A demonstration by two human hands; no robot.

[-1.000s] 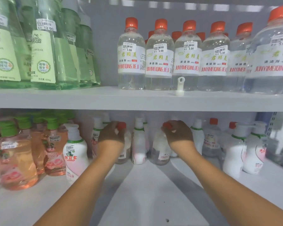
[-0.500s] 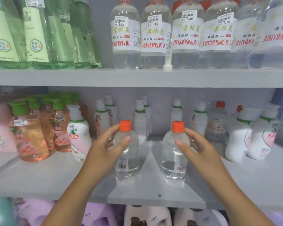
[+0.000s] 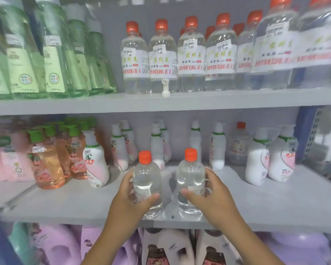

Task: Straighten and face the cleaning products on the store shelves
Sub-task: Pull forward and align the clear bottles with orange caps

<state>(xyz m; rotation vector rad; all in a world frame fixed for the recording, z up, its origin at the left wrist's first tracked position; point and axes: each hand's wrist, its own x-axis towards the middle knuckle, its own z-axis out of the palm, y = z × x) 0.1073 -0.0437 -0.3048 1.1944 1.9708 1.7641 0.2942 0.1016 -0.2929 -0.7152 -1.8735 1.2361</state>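
Observation:
Two small clear bottles with orange caps stand upright side by side near the front edge of the middle shelf [image 3: 275, 203]. My left hand [image 3: 131, 202] grips the left bottle [image 3: 146, 175] around its lower body, thumb across the front. My right hand [image 3: 213, 196] grips the right bottle [image 3: 190, 176] the same way, thumb on its front and fingers behind. Both labels sit low on the bottles and are partly covered by my fingers.
White pump bottles [image 3: 256, 159] and white bottles with green collars line the back of the middle shelf; orange soap bottles [image 3: 46, 165] stand at left. The upper shelf holds larger clear orange-capped bottles [image 3: 191, 54], green bottles [image 3: 52, 60] and a loose white nozzle [image 3: 165, 87]. Purple jugs sit below.
Both hands have drawn the two small bottles from the back of the shelf forward to its front edge, and the grips have slid down to the lower bodies.

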